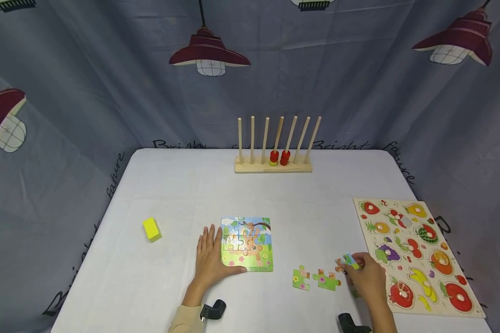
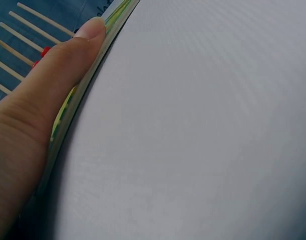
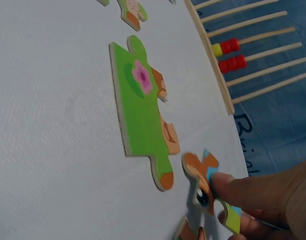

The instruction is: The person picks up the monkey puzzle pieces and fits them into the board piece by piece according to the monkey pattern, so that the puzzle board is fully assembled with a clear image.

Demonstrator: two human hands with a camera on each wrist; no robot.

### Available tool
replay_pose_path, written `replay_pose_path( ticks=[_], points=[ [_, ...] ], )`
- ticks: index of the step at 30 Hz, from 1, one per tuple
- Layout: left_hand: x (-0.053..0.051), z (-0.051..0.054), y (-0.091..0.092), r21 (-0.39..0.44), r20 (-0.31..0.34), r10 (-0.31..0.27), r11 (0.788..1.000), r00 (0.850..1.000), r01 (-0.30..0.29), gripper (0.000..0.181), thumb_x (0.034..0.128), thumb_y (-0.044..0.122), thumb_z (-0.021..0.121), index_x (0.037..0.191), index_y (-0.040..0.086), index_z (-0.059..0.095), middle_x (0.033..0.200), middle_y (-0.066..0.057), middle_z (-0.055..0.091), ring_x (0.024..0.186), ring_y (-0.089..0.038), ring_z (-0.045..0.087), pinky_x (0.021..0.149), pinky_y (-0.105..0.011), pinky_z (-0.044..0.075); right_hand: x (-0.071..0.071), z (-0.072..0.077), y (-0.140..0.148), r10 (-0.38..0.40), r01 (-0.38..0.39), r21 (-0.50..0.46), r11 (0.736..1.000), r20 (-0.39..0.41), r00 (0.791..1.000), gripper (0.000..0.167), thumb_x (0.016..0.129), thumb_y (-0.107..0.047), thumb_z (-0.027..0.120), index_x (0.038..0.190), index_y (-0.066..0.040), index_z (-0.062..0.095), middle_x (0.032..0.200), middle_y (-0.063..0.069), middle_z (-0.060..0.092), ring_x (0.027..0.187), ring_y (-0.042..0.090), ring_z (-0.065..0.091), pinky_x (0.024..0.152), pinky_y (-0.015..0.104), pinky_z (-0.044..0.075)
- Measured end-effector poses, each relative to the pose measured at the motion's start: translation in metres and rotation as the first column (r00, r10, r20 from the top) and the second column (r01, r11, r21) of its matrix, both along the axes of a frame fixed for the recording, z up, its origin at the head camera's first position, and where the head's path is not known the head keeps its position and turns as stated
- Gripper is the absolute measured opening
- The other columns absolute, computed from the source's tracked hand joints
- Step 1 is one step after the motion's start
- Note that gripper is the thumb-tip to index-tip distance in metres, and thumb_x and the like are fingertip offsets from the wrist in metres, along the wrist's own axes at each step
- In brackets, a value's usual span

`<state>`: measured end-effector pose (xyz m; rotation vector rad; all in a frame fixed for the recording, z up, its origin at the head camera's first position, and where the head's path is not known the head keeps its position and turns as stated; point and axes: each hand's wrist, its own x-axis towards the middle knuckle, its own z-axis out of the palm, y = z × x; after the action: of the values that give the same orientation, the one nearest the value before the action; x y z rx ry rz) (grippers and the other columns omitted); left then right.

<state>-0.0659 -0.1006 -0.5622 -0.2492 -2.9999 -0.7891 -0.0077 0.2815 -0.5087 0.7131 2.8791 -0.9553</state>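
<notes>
A square jigsaw board (image 1: pixel 256 262) with a cartoon animal on green ground lies at the middle front of the table. My left hand (image 1: pixel 210 259) lies along its left side with straight fingers, its thumb on the lower edge. On the right, my right hand (image 1: pixel 368 280) pinches a jigsaw piece (image 3: pixel 201 189) showing a brown face part with an eye, blue and green. Two green jigsaw pieces, one at left (image 1: pixel 301 279) and one with a pink flower (image 3: pixel 138 105), lie on the table between the board and this hand. Beneath the right hand another piece is mostly hidden.
To the right lies a wooden fruit puzzle board (image 1: pixel 408 259). A yellow block (image 1: pixel 152 229) sits on the left of the white table (image 1: pixel 183 185). At the back edge stands a wooden peg rack (image 1: pixel 273 169) with red and yellow beads on two pegs.
</notes>
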Motion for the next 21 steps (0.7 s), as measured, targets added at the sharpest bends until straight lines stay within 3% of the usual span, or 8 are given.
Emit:
replay_pose_path(
  ticks=[6,10,12,13,14,17,19,21],
  points=[
    [0.001,-0.001,0.001,0.008,-0.030,0.000,1.000,1.000,0.000,0.134,0.0418,0.075,0.071,0.143,0.003,0.022,0.151,-0.018,0.013,0.141,-0.035,0.004,0.113,-0.049,0.006,0.002,0.001,0.012,-0.014,0.014,-0.036,0.999,0.006,1.000,0.033,0.080,-0.021,0.066,0.106,0.000,0.063,0.087,0.012,0.065,0.070,0.012,0.054,0.056,0.021,0.039],
    [0.001,-0.001,0.002,0.005,-0.052,0.001,1.000,0.999,0.000,0.133,0.0414,0.075,0.071,0.143,0.003,0.023,0.151,-0.020,0.016,0.140,-0.037,0.007,0.112,-0.050,0.008,-0.002,-0.027,0.030,-0.069,0.068,-0.023,0.997,-0.052,0.996,0.032,0.083,-0.034,0.063,0.105,-0.010,0.065,0.085,0.004,0.067,0.067,0.003,0.056,0.054,0.019,0.041],
    [0.001,-0.001,0.002,-0.001,-0.047,0.002,1.000,0.999,-0.002,0.133,0.0415,0.075,0.071,0.143,0.003,0.023,0.151,-0.019,0.015,0.140,-0.036,0.006,0.112,-0.050,0.007,-0.007,-0.046,0.038,-0.111,0.107,-0.063,0.992,-0.063,0.992,0.038,0.082,-0.044,0.061,0.108,-0.015,0.065,0.087,0.000,0.067,0.068,-0.002,0.055,0.055,0.016,0.043],
    [0.000,-0.001,0.002,-0.003,-0.045,0.001,1.000,0.999,-0.002,0.133,0.0416,0.075,0.071,0.143,0.003,0.023,0.151,-0.019,0.015,0.140,-0.036,0.006,0.112,-0.050,0.007,-0.009,-0.049,0.038,-0.134,0.127,-0.098,0.987,-0.064,0.989,0.041,0.081,-0.047,0.061,0.109,-0.017,0.064,0.086,-0.004,0.067,0.068,-0.006,0.055,0.056,0.013,0.044],
    [0.000,-0.001,0.002,-0.006,-0.042,0.001,1.000,0.999,-0.001,0.133,0.0417,0.075,0.071,0.143,0.003,0.022,0.151,-0.019,0.014,0.140,-0.036,0.005,0.112,-0.050,0.007,-0.011,-0.049,0.035,-0.154,0.143,-0.149,0.978,-0.060,0.986,0.046,0.080,-0.051,0.061,0.111,-0.017,0.063,0.084,-0.009,0.067,0.068,-0.008,0.055,0.057,0.012,0.044],
    [0.000,-0.001,0.001,-0.012,-0.037,0.001,1.000,0.999,-0.002,0.134,0.0417,0.075,0.070,0.143,0.004,0.022,0.151,-0.019,0.014,0.141,-0.035,0.005,0.113,-0.050,0.007,-0.016,-0.027,0.011,-0.189,0.179,-0.331,0.927,0.000,0.982,0.052,0.080,-0.049,0.062,0.117,-0.014,0.059,0.081,-0.018,0.066,0.071,-0.008,0.056,0.053,0.016,0.046],
    [0.000,-0.001,0.001,-0.009,-0.048,0.003,1.000,0.999,-0.003,0.134,0.0410,0.075,0.071,0.143,0.003,0.023,0.151,-0.019,0.015,0.140,-0.036,0.006,0.112,-0.050,0.008,-0.018,-0.008,-0.012,-0.191,0.185,-0.439,0.879,0.031,0.981,0.052,0.080,-0.044,0.064,0.119,-0.011,0.056,0.074,-0.025,0.063,0.071,-0.008,0.057,0.054,0.015,0.046],
    [0.000,-0.001,0.001,-0.004,-0.055,0.004,1.000,0.998,-0.005,0.134,0.0405,0.075,0.071,0.143,0.003,0.023,0.151,-0.019,0.016,0.140,-0.036,0.007,0.112,-0.050,0.009,-0.023,-0.001,-0.031,-0.176,0.177,-0.524,0.833,0.052,0.983,0.050,0.081,-0.039,0.065,0.119,-0.008,0.054,0.074,-0.025,0.063,0.073,-0.005,0.059,0.058,0.016,0.048]
  ],
)
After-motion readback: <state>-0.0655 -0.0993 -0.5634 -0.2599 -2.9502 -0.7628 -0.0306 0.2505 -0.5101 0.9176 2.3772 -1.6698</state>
